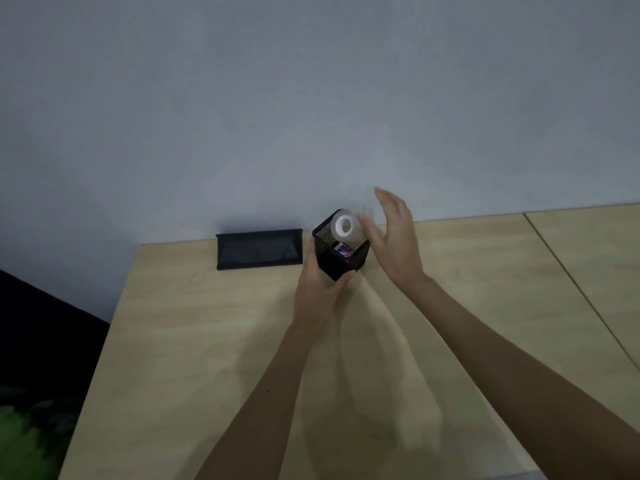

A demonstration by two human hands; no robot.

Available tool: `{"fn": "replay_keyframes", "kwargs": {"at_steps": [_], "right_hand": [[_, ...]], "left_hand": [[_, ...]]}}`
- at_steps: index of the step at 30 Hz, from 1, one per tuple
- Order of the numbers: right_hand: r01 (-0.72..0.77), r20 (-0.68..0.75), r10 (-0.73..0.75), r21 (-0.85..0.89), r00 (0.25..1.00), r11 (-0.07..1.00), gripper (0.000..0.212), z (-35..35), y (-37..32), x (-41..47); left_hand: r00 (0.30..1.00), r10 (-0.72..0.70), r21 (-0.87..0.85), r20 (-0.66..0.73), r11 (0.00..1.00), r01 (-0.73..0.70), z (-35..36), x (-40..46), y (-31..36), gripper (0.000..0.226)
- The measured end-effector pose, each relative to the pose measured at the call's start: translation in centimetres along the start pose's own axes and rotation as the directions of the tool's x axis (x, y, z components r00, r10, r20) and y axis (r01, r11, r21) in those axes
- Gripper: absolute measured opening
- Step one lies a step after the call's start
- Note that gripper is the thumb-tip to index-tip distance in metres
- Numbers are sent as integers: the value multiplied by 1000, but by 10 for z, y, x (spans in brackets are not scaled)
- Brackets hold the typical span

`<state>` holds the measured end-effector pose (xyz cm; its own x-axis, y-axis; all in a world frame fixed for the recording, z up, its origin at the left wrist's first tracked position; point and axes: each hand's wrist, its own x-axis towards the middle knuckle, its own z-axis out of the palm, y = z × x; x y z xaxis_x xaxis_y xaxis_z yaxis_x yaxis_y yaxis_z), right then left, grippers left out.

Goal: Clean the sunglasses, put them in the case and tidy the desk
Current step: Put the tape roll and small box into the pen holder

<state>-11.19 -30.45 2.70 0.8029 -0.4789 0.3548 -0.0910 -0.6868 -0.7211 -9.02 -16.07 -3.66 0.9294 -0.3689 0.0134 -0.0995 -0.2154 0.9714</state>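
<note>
Pale wood desk (207, 341) against a grey wall: left hand (318, 289) grips the black mesh holder (337, 258), right hand (394, 237) spread wide beside a white cylinder (344, 226) at its rim. Black case (259, 249) sits closed just left.

Two bare forearms and hands, no sleeves or jewellery.

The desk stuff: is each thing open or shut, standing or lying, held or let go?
Glasses case: shut, lying against the wall, untouched.
Mesh pen holder: upright, open on top, gripped by the left hand.
White bottle: blurred, standing in the holder, sticking out.
Small card: down inside the holder.
Right hand: open, empty, beside the bottle.
</note>
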Motion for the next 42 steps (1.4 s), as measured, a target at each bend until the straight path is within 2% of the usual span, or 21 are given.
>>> {"fn": "replay_keyframes", "kwargs": {"at_steps": [3,6,9,12,15,19,23,25,27,29,31,34,36,38,40,42], "right_hand": [[-155,-26,153,-101,988,983,47,2,24,10],[-263,101,297,-261,949,929,58,1,50,15],[-235,240,328,-346,914,908,62,1,65,10],[-133,307,249,-353,918,926,44,-1,76,-8],[-126,207,201,-329,958,936,37,-6,83,-26],[-67,156,119,-305,980,950,35,-13,80,-41],[-50,-110,42,-72,993,996,32,-15,44,-37],[44,-158,-43,4,986,999,31,-14,19,-26],[150,-103,-147,16,984,989,33,-11,-1,-16],[183,20,-183,6,983,983,39,-7,-14,-10],[154,124,-150,-25,981,988,51,-3,-14,-11],[54,123,-49,-39,991,998,60,-3,-2,-26],[-51,151,59,-62,987,997,62,-3,12,-47],[-108,267,151,-169,952,980,63,-1,29,-74],[-11,368,149,-353,918,936,64,2,45,-99],[102,407,107,-460,907,882,65,5,55,-110]], "left_hand": [[999,38,10,6,999,-38,-1,0,2,91],[999,44,7,4,999,-44,-2,-3,3,91],[999,54,-23,-7,998,-54,-3,-3,2,81],[999,44,-53,-21,998,-45,-1,-3,-2,74],[999,30,-65,-16,997,-31,0,-3,-7,68],[1000,8,-24,-6,1000,-8,-1,-2,-9,67],[1000,21,-24,-10,999,-22,0,-2,-8,66],[999,27,-20,-20,999,-28,0,-3,-6,66],[999,36,-20,-25,999,-36,1,-4,-4,68],[998,55,-28,-31,998,-56,2,-5,-1,69],[996,80,-35,-36,996,-82,3,-5,0,70],[996,83,12,-44,997,-83,4,-5,5,66],[995,87,125,-53,989,-80,5,-4,8,68],[996,74,277,-51,959,-57,5,1,8,86],[999,28,318,-41,948,-13,5,6,9,93],[1000,2,309,-6,951,0,2,11,11,86]]}}
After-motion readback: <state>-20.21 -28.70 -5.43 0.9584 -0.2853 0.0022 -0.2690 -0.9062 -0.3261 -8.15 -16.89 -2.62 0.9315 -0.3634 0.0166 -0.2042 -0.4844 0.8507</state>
